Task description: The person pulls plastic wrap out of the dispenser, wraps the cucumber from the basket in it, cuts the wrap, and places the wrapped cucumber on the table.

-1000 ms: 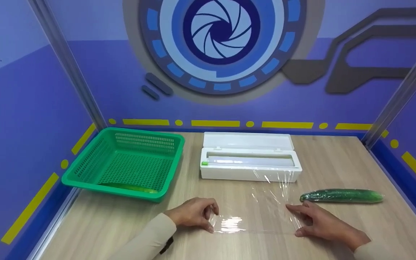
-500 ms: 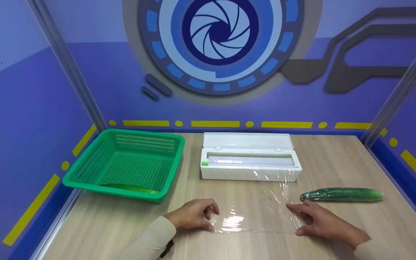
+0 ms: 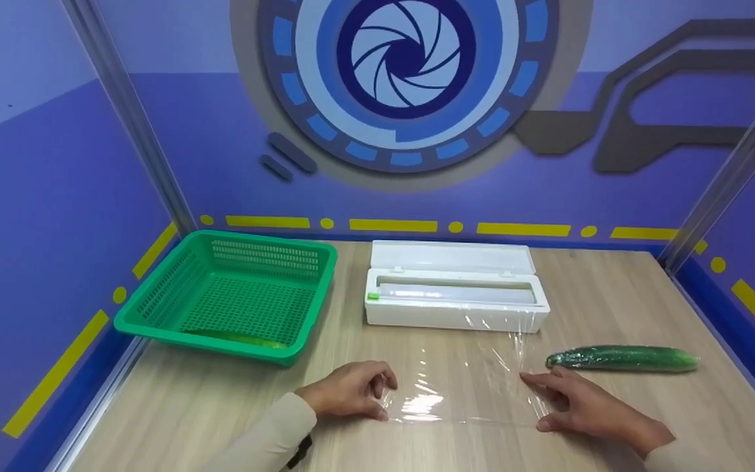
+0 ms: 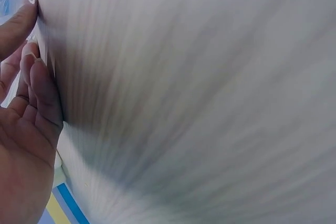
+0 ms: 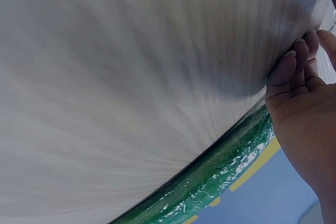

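Note:
A clear sheet of cling film (image 3: 463, 387) stretches from the white dispenser box (image 3: 456, 317) toward me over the table. My left hand (image 3: 351, 390) holds its near left corner between thumb and curled fingers. At the near right edge my right hand (image 3: 580, 403) holds the film, thumb and index finger spread along its gathered side. A film-wrapped cucumber (image 3: 623, 358) lies just beyond the right hand; in the right wrist view the wrapped cucumber (image 5: 210, 182) shows beside that hand. In the left wrist view, a bit of film shows at the left hand's (image 4: 31, 114) fingertips.
The dispenser's lid (image 3: 453, 256) stands open behind a roll of film (image 3: 456, 293). To the left, a green basket (image 3: 220, 342) holds another cucumber (image 3: 240, 338), partly hidden by the near rim. Walls border the wooden table (image 3: 613, 288) at the back and sides.

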The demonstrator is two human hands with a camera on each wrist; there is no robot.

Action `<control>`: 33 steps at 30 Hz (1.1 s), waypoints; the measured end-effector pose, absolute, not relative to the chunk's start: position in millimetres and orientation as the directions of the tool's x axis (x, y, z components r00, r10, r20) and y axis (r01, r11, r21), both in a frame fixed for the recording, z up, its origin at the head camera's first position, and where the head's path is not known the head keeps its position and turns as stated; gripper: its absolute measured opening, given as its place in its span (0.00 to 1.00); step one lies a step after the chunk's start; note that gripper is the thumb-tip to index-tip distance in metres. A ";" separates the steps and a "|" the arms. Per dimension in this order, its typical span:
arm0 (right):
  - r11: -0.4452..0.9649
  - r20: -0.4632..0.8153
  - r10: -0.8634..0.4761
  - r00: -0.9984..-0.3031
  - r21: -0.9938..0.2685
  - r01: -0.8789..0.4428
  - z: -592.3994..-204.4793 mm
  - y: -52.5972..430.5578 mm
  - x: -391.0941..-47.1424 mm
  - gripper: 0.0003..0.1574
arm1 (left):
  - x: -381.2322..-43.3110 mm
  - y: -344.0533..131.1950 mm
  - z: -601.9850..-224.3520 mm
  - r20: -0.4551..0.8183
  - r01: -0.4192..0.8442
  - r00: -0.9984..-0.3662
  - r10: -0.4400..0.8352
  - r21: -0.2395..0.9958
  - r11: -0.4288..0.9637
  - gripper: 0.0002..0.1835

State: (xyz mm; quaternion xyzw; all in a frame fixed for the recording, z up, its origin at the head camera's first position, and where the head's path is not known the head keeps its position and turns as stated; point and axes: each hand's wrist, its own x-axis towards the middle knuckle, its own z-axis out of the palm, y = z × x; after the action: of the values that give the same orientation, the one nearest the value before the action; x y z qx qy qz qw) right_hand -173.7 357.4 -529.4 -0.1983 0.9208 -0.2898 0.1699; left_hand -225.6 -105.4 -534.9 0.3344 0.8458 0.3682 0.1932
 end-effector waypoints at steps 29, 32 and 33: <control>0.715 -0.127 -0.521 -0.844 -0.605 -0.350 -531.4 358.8 -174.6 0.50 | -228.4 -120.3 -505.4 0.061 0.504 -0.704 0.708 0.744 0.437 0.13; 0.721 -0.149 -0.506 -0.850 -0.613 -0.322 -530.5 358.1 -174.1 0.50 | -232.3 -122.0 -482.2 0.076 0.525 -0.718 0.692 0.712 0.466 0.15; 0.722 -0.150 -0.504 -0.850 -0.614 -0.320 -530.3 358.0 -174.0 0.50 | -233.7 -123.1 -473.4 0.096 0.536 -0.725 0.682 0.701 0.471 0.15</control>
State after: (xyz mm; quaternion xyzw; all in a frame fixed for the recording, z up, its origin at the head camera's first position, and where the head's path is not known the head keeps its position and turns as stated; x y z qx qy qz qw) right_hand -174.0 358.0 -530.3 -0.2252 0.9148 -0.2972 0.1551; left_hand -233.7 -123.1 -473.4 0.3575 0.8518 0.3699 0.0986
